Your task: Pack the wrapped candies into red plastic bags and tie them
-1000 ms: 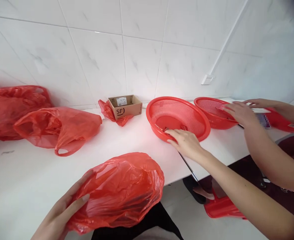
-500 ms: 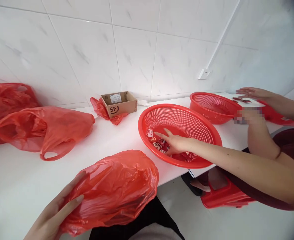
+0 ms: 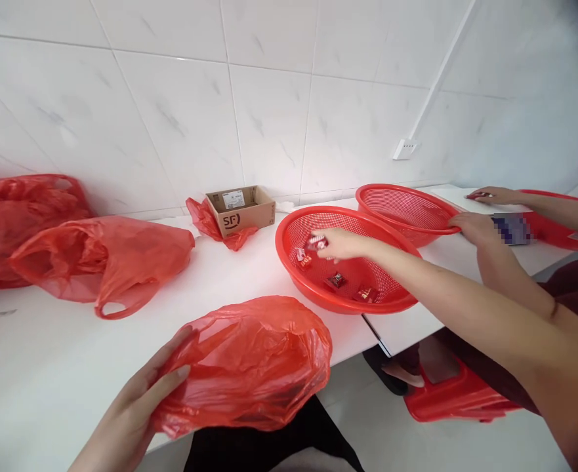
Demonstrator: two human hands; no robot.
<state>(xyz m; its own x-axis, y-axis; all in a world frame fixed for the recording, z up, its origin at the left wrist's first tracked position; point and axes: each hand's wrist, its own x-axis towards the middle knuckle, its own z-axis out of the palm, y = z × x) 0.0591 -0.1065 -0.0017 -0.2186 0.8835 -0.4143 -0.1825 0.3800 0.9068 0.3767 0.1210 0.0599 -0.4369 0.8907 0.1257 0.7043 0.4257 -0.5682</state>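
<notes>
My left hand (image 3: 144,396) grips the side of a red plastic bag (image 3: 249,367), fingers on one face and thumb on the other. The bag's mouth gapes towards the right, at the table's front edge. My right hand (image 3: 340,246) is over the near red plastic basket (image 3: 293,282), closed on a few small red-and-white wrapped sweets (image 3: 318,242). Several more sweets, among them a dark-wrapped one (image 3: 336,280), lie scattered on the basket's floor.
A filled red bag (image 3: 136,252) and a bigger red heap of bags (image 3: 23,223) sit left. A small cardboard box (image 3: 249,216) stands by the wall. Right are a second red basket (image 3: 411,229), a co-worker's hands (image 3: 480,229) and a red stool (image 3: 456,393).
My right hand has closed on sweets and risen from the basket floor; fewer lie there now. The near basket has tilted. A co-worker's hand has moved to the second basket's rim.
</notes>
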